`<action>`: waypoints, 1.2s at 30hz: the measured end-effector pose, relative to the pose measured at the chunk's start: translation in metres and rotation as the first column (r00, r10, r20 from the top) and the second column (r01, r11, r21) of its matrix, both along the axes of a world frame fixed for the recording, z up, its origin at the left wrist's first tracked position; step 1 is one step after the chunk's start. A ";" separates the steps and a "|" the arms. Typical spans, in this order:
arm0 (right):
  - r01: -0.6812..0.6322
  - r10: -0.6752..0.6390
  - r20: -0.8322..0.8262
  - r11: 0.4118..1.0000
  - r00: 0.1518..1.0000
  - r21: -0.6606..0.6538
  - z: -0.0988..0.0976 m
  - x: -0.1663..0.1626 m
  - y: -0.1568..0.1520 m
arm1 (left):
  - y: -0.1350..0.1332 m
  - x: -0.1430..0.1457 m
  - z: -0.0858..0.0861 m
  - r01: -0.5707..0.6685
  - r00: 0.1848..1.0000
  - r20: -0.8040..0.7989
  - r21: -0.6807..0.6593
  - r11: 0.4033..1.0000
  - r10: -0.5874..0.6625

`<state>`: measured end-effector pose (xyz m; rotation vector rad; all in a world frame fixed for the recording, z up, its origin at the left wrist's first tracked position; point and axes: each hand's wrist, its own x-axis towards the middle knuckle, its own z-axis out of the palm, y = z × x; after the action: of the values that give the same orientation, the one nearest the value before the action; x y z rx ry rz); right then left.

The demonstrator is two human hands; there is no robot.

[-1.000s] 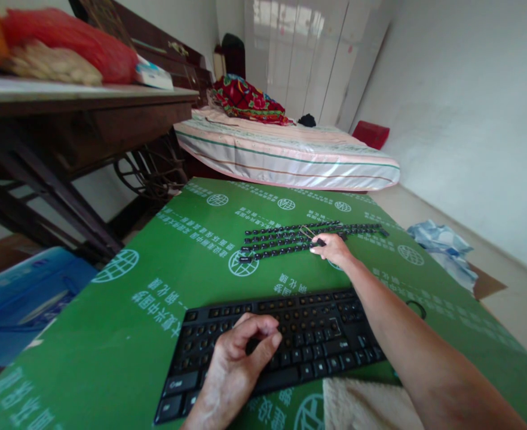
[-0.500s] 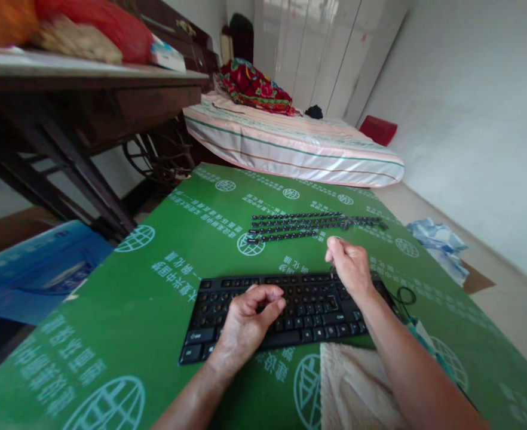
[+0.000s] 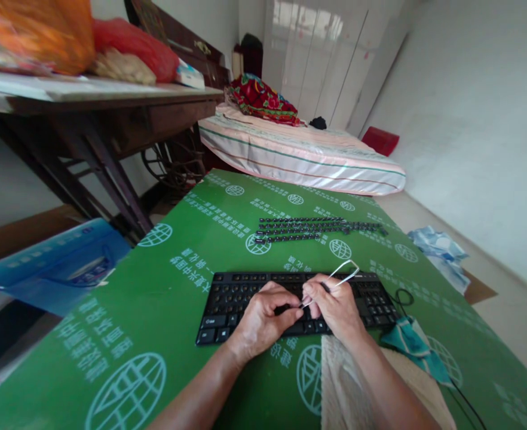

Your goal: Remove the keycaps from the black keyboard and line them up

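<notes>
A black keyboard (image 3: 239, 295) lies on the green tabletop below both hands. Some of its upper key positions show bare switches, while lower keys have their caps. My right hand (image 3: 335, 304) is closed around a thin wire keycap puller (image 3: 346, 272), whose bent loop sticks out above the fingers. At the puller's lower tip, my left hand (image 3: 270, 316) pinches with thumb and fingers; what it grips there is too small to make out. Beyond the keyboard, black keycaps (image 3: 290, 227) lie in several rows.
A beige cloth (image 3: 348, 382) lies at the table's (image 3: 156, 310) near edge. Right of it are a teal-and-white cloth (image 3: 418, 346) and a black cable (image 3: 467, 403). A bed (image 3: 299, 143) stands behind; a sewing-machine table (image 3: 156, 98) is at left.
My right hand has come down and left from the keyboard's far edge to meet my left hand. The wire puller now shows clearly in it. The camera view has shifted slightly.
</notes>
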<state>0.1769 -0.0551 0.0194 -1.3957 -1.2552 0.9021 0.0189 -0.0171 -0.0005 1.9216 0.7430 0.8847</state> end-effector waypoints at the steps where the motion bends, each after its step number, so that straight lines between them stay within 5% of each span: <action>1: -0.007 0.007 -0.002 1.000 1.000 -0.011 0.001 -0.002 0.000 | 0.000 0.000 0.001 0.024 1.000 -0.016 0.013 1.000 -0.024; 11: -0.102 0.125 0.076 0.961 0.989 -0.256 0.015 -0.004 -0.004 | -0.001 0.000 0.001 0.030 0.994 -0.106 0.044 0.999 -0.025; 24: 0.071 -0.007 0.252 0.967 0.968 -0.245 0.006 0.014 -0.002 | 0.004 0.004 -0.010 -0.217 0.975 0.042 -0.049 0.975 0.219; 36: 0.090 -0.008 0.408 0.979 0.913 -0.182 -0.001 0.004 0.004 | 0.003 0.004 -0.004 -0.219 0.965 0.103 -0.200 0.955 0.243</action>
<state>0.1807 -0.0513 0.0181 -1.8343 -1.4578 0.7372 0.0229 -0.0143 -0.0044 1.6190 0.9535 1.0313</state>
